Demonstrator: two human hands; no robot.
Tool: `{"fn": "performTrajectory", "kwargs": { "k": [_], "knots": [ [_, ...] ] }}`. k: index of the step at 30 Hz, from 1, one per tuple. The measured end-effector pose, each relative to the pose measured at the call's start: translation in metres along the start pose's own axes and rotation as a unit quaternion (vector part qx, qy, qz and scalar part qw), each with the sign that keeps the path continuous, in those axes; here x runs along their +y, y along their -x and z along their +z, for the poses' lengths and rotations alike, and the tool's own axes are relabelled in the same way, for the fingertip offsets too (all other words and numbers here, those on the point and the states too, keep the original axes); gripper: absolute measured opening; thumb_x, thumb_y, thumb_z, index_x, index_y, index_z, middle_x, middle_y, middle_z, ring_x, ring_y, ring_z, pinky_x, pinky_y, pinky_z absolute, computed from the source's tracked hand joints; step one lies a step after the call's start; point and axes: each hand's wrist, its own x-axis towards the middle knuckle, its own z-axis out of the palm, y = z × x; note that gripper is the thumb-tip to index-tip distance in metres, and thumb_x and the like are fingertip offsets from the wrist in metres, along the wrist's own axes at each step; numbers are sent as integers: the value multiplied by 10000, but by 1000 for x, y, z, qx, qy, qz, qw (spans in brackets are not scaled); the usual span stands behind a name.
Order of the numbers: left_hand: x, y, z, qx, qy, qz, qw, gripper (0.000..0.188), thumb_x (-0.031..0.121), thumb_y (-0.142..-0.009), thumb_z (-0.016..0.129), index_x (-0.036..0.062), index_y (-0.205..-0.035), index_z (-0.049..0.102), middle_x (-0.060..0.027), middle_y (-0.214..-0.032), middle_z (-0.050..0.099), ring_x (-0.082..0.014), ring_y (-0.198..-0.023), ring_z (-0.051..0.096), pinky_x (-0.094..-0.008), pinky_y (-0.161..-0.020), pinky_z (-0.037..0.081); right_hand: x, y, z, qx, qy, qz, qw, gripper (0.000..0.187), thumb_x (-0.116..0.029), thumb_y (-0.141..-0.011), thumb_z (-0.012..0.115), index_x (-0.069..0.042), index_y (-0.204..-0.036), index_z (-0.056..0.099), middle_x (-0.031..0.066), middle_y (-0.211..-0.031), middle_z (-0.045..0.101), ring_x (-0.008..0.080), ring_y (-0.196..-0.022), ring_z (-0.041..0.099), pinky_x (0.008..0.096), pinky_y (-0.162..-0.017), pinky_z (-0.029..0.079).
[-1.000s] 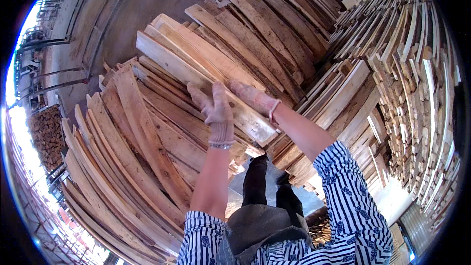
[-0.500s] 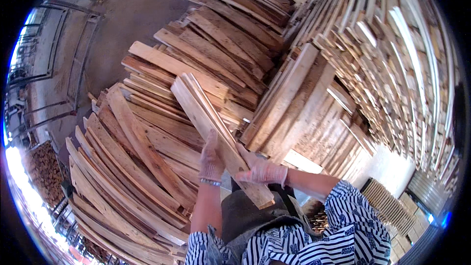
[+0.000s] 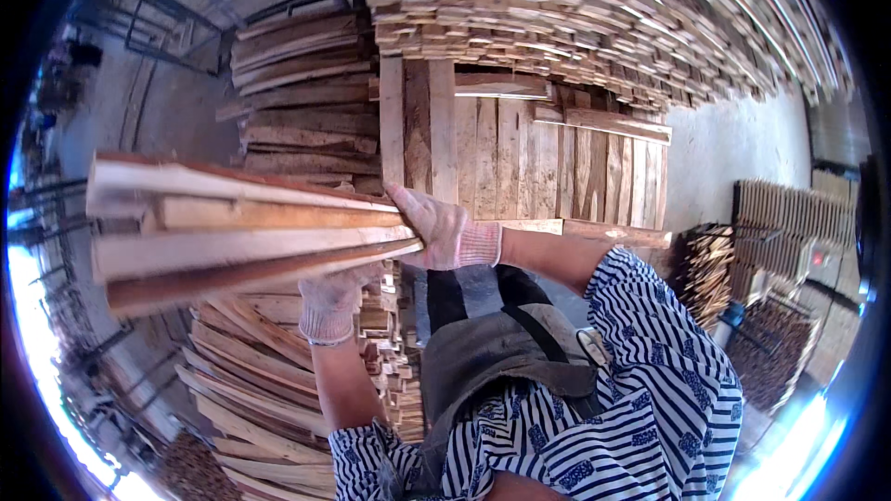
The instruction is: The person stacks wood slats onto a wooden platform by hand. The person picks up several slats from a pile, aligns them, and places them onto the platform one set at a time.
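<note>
Several long, narrow wooden boards (image 3: 260, 213) are held edge-up in a bundle in front of me, pointing left. My right hand (image 3: 438, 225), in a pale knit glove, is closed round their right end, thumb on top. Below the bundle, my gloved left hand (image 3: 332, 301) holds the boards from the underside; its fingers are mostly hidden behind them. The left ends of the boards fan slightly apart and are smeared by motion. Beyond them lies a layer of flat boards (image 3: 510, 162), with a few loose ones across its edges.
A tall stack of boards (image 3: 557, 14) rises at the far side. Heaps of rough, curved boards lie at the far left (image 3: 306, 121) and near left (image 3: 255, 380). Metal frames (image 3: 172, 28) stand on the floor at far left; slatted wood stacks (image 3: 789, 213) stand at right.
The boards have swung from slanting across my body to pointing left, now fanned edge-up. Both hands moved with them, and my view has turned right.
</note>
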Motion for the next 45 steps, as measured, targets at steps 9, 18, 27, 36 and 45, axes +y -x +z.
{"fn": "performTrajectory", "kwargs": {
  "k": [9, 18, 27, 36, 45],
  "knots": [
    [-85, -42, 42, -175, 364, -69, 912, 601, 346, -938, 627, 62, -1418, 402, -141, -1409, 454, -266, -1262, 486, -429, -990, 512, 65, 23, 26, 58, -83, 52, 994, 1122, -354, -675, 888, -17, -1510, 219, 298, -1327, 518, 453, -1217, 544, 462, -1037, 454],
    [-63, -125, 69, -56, -21, -91, 994, 898, 359, -837, 783, 58, -1523, 288, -210, -1336, 575, -295, -1303, 522, -395, -960, 588, 70, 84, -43, 142, -337, 253, 896, 1041, -200, -637, 904, -23, -1475, 312, 197, -1327, 538, 308, -1209, 557, 388, -1069, 489],
    [-181, -221, 64, 41, -262, -170, 949, 1166, 501, -758, 799, -59, -1549, 151, -243, -1490, 453, -349, -1347, 479, -399, -1143, 363, 221, 133, -32, 224, -288, 375, 852, 1114, -262, -665, 891, 9, -1534, 249, 240, -1348, 564, 278, -1244, 566, 360, -1052, 465],
    [-170, -220, 66, 11, -272, -191, 943, 1174, 544, -727, 838, -57, -1522, 217, -284, -1411, 514, -342, -1341, 493, -379, -1140, 376, 256, 61, 45, 226, -484, 361, 764, 785, -138, -937, 665, -40, -1565, 203, 178, -1256, 615, 250, -1068, 629, 344, -921, 535],
    [-208, -233, 42, 0, -252, -151, 956, 1074, 426, -730, 868, 5, -1514, 267, -239, -1395, 553, -347, -1314, 524, -396, -1096, 407, 224, 16, 89, 227, 8, 436, 871, 1140, -300, -762, 804, -37, -1583, 57, 253, -1580, 244, 391, -1359, 445, 397, -1118, 403]
  ]
}}
